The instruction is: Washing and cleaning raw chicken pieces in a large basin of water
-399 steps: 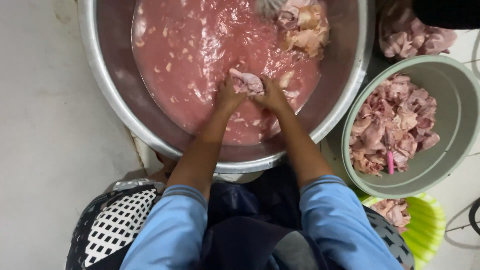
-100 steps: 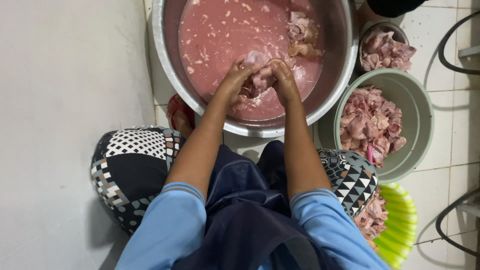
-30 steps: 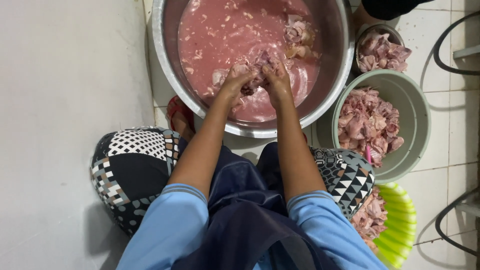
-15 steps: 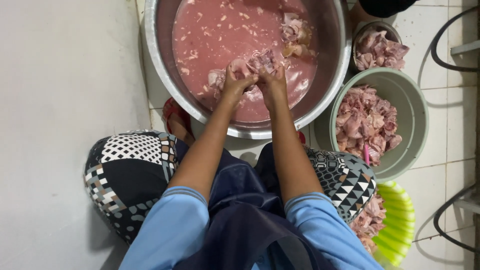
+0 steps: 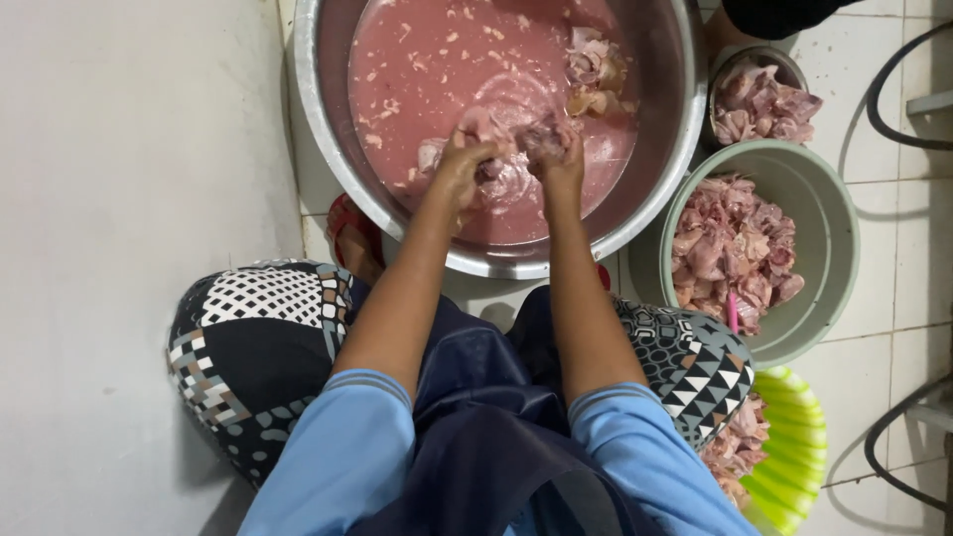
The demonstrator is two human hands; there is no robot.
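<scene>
Squatting over a wide, round, shiny metal basin (image 5: 328, 129) full of cloudy pink water, the person has both hands just above the surface of the liquid. Their left hand (image 5: 463, 164) is curled shut around a pale pink chunk of raw meat (image 5: 476, 127), and their right hand (image 5: 558, 159) is likewise closed on a darker, ragged piece of raw meat (image 5: 541, 131); the two pieces sit close together, near the middle of the basin. More pale meat pieces (image 5: 596, 71) float near the far right rim. To the right, on the white tiled floor (image 5: 893, 298), a grey-green round plastic tub (image 5: 824, 228) holds a heap of pink meat with a pink stick poking out. Beyond it stands a smaller dark bowl (image 5: 784, 69) of meat, and nearer the person's knee a lime-green slotted plastic basket (image 5: 794, 447) holds more. Light blue sleeves and patterned black-and-white trousers frame the near edge
</scene>
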